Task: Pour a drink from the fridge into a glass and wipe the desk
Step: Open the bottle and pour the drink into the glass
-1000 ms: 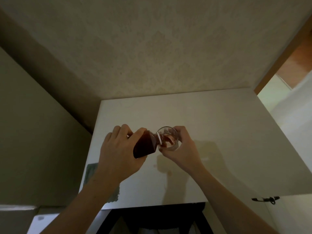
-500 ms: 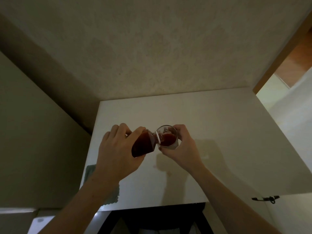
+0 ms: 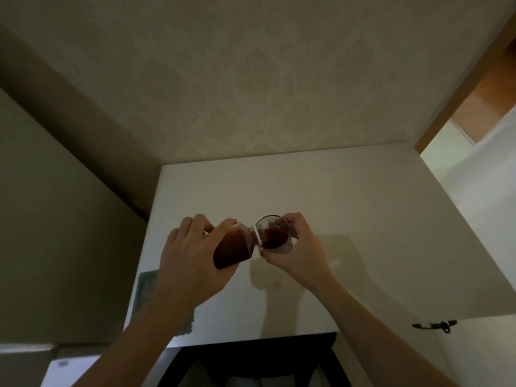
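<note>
Left hand: the left hand (image 3: 192,263) is wrapped around a bottle (image 3: 234,248), fingers over the top side and thumb along the near side, clamped firmly on it.
Bottle: tipped toward the right, nearly on its side, with dark reddish-brown drink filling the lower body; its pale neck ring meets the near-left rim of the glass (image 3: 275,234).
Right hand: the right hand (image 3: 298,252) grips the glass from the right, fingers curled round the far wall and thumb pressed against the near wall, closed on it.
Glass: clear and short, tilted a little toward the bottle, with dark drink (image 3: 275,237) pooled in it to roughly half its depth; whether its base touches the surface or is held just above it cannot be told.
Hands together: the two hands sit close, side by side over the middle of the tabletop (image 3: 349,196), joined only through bottle mouth and glass rim.
Tabletop: white, pushed into a corner against a patterned wall (image 3: 251,79); shadows of hands and glass fall on it toward the near edge.
Cloth: a grey-green cloth (image 3: 146,286) lies flat at the near-left corner of the tabletop, partly covered by the left forearm, well apart from the glass.
Near right: a small dark latch-like fitting (image 3: 434,325) sits on a pale surface beyond the tabletop's right edge.
Light: dim, with a brighter doorway (image 3: 474,129) at far right.
</note>
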